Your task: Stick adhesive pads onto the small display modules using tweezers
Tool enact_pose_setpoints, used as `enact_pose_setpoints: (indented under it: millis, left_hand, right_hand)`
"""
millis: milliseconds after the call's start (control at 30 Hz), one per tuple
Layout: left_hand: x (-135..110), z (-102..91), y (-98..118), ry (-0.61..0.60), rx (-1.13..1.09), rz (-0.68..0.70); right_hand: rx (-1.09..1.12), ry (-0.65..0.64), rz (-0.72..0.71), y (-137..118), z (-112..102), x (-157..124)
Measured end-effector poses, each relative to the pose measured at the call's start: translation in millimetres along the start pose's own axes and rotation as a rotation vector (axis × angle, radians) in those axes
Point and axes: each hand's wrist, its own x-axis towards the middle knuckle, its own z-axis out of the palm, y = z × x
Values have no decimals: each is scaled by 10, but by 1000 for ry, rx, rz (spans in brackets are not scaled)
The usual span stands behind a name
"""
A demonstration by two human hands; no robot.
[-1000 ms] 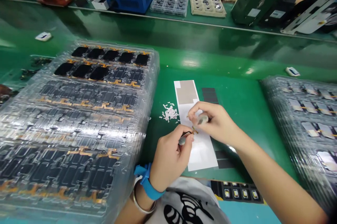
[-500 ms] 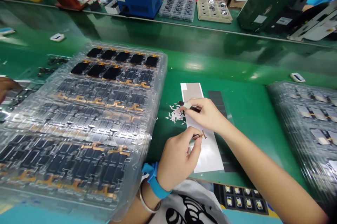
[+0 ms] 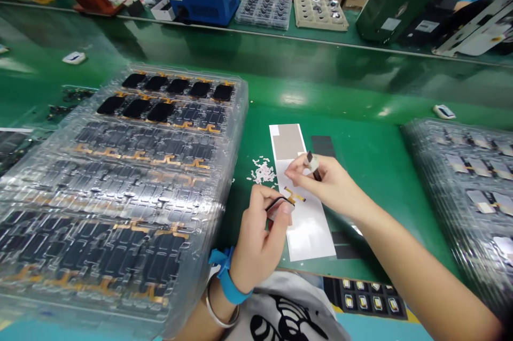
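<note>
My left hand (image 3: 260,231) is closed on a small dark-edged display module (image 3: 280,206), tilted over the white sheet. Its gold flex cable (image 3: 295,195) sticks out to the right of the fingers. My right hand (image 3: 326,180) grips a dark, thin tool (image 3: 312,163) with a pale band around it, and its fingers are pinched together just above and right of the cable. What the right fingertips pinch, if anything, is too small to make out. Below both hands lies the white backing sheet (image 3: 310,237). A heap of small white slips (image 3: 262,171) lies at its left edge.
A tall stack of clear trays (image 3: 236,132) with display modules stands left. Another tray stack (image 3: 425,138) stands right. Dark strips (image 3: 348,252) lie beside the sheet. At the front edge is a black tray (image 3: 385,298) of small parts. A shelf (image 3: 264,30) runs along the back.
My left hand has turned, bringing more of the display module and its cable into view. My right hand has shifted right, its tool now more upright. The whole view has moved slightly.
</note>
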Motion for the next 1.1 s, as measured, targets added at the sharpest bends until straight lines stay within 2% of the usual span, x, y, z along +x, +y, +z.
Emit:
enact_pose_setpoints:
  millis: [133, 300, 367, 467, 600, 767, 1100]
  left_hand:
    - [-11, 6, 2, 6, -97, -9]
    - [-3, -6, -1, 8, -19, -21]
    - [-4, -9, -9, 3, 5, -35]
    - [-8, -10, -15, -11, 7, -72]
    - [-11, -12, 0, -32, -82, -116]
    - [-5, -10, 7, -59, -165, -150]
    - [6, -7, -2, -44, -100, -186]
  right_hand:
    - [241, -188, 130, 26, 3, -180]
    - [463, -257, 204, 63, 50, -259]
    - [457, -235, 201, 61, 59, -261]
    - [330, -175, 175, 53, 68, -269]
    - [136, -75, 70, 26, 99, -300]
    - [59, 31, -43, -24, 138, -321]
    - [36, 46, -60, -10, 118, -337]
